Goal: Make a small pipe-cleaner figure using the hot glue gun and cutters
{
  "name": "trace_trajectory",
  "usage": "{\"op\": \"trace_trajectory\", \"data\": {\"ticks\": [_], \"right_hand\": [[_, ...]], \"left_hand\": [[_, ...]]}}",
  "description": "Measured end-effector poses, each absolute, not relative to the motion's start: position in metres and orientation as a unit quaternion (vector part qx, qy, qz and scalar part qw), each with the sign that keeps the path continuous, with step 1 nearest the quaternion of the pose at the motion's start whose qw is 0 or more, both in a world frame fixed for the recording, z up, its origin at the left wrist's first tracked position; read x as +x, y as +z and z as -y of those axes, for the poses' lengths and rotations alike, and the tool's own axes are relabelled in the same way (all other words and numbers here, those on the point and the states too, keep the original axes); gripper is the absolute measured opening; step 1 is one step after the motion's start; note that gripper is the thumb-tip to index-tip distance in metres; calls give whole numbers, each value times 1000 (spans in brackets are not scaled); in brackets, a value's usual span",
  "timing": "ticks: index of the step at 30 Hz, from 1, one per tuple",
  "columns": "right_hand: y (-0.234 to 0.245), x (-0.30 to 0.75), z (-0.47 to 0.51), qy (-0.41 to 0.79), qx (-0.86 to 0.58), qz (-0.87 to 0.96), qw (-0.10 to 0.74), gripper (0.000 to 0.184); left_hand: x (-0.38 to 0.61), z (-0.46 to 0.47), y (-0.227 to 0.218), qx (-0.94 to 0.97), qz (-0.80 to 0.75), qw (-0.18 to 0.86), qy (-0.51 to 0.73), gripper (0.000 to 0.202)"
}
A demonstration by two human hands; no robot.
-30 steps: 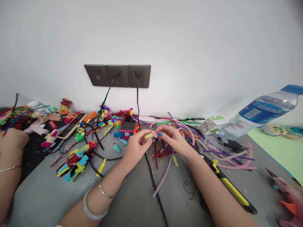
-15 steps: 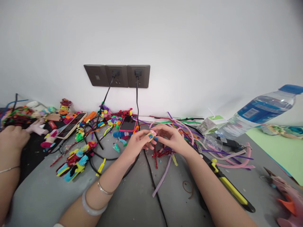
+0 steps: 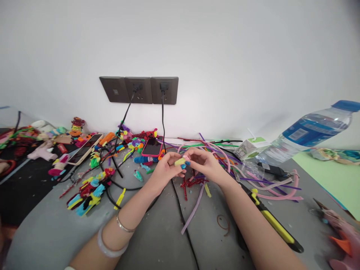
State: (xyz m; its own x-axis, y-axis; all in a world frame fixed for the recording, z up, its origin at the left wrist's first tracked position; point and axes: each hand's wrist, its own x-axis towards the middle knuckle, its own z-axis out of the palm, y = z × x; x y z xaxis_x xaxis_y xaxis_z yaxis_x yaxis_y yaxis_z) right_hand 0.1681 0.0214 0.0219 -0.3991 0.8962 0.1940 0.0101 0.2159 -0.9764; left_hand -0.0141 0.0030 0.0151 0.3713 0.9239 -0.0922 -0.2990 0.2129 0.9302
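Close together over the middle of the desk, both hands pinch one small fuzzy yellow and pink piece (image 3: pixel 180 161), which looks like pipe cleaner. My left hand (image 3: pixel 165 173) has thumb and fingers closed on its yellow end. At the pink end are the fingertips of my right hand (image 3: pixel 206 167), also closed. Part of the piece is hidden by the fingers. Beneath and just behind the hands lie red glittery stems (image 3: pixel 194 182) and a pale purple pipe cleaner (image 3: pixel 194 210).
Black cords (image 3: pixel 182 217) run from the wall sockets (image 3: pixel 164 90) across the desk. Finished pipe-cleaner figures (image 3: pixel 91 189) and a phone (image 3: pixel 152 147) lie left. On the right are a yellow-black cutter (image 3: pixel 277 226), a tilted water bottle (image 3: pixel 306 131), a drink carton (image 3: pixel 251 148) and pink pliers (image 3: pixel 341 228).
The yellow piece has turned between my fingers and shows more of its side. At the far left, another person's hand and forearm have withdrawn from the black mat.
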Motion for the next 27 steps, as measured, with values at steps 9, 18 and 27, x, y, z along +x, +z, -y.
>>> {"op": "trace_trajectory", "data": {"ticks": [9, 18, 27], "right_hand": [[24, 167, -21, 537, -353, 648, 409, 27], [26, 167, -21, 559, -348, 632, 408, 22], [19, 167, -23, 531, -326, 650, 434, 26]], "left_hand": [[-16, -2, 8, 604, -376, 520, 473, 28], [-13, 0, 10, 588, -398, 505, 491, 30], [-12, -3, 8, 502, -378, 593, 503, 38]]}}
